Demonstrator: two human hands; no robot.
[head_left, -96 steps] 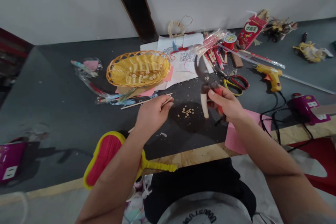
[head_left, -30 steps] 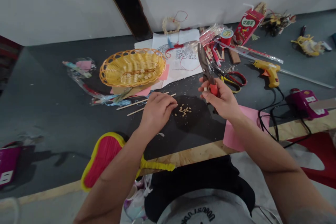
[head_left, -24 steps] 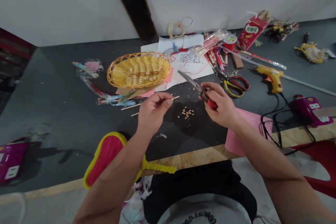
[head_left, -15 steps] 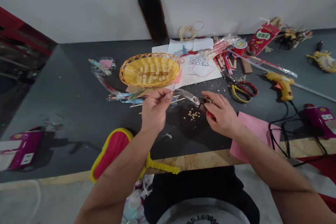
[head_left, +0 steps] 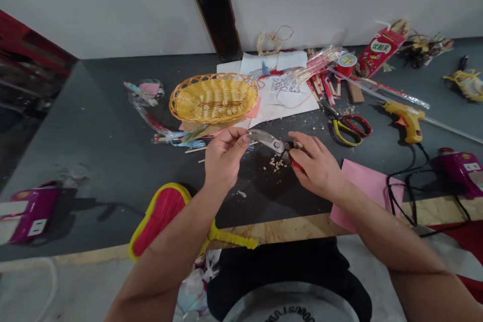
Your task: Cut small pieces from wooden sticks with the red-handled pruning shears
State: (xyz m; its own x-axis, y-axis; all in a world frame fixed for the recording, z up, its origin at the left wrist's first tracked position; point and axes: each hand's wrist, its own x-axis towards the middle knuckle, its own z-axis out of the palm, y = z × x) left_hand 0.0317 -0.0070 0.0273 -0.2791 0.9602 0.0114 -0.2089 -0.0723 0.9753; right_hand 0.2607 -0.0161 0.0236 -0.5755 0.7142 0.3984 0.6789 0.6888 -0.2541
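Note:
My right hand (head_left: 316,170) is shut on the red handles of a pair of pruning shears (head_left: 269,142), whose steel blades point left towards my left hand (head_left: 224,153). Thumb and fingers of my left hand pinch a short, thin wooden stick (head_left: 248,134), close to the blade tips. Most of that stick is hidden or too small to make out. A small heap of cut wood bits (head_left: 277,164) lies on the dark tabletop just below the shears, between my hands.
A yellow wicker basket (head_left: 213,98) holding wood bits stands behind my left hand. Beyond the shears lie drawn paper sheets (head_left: 287,91), yellow-and-red scissors (head_left: 349,128) and a yellow glue gun (head_left: 403,121) with black cables. Pink paper (head_left: 364,186) lies at the right.
The shears have swung from pointing upward to lying nearly level, blades towards my left hand. My hands have come closer together above the wood bits.

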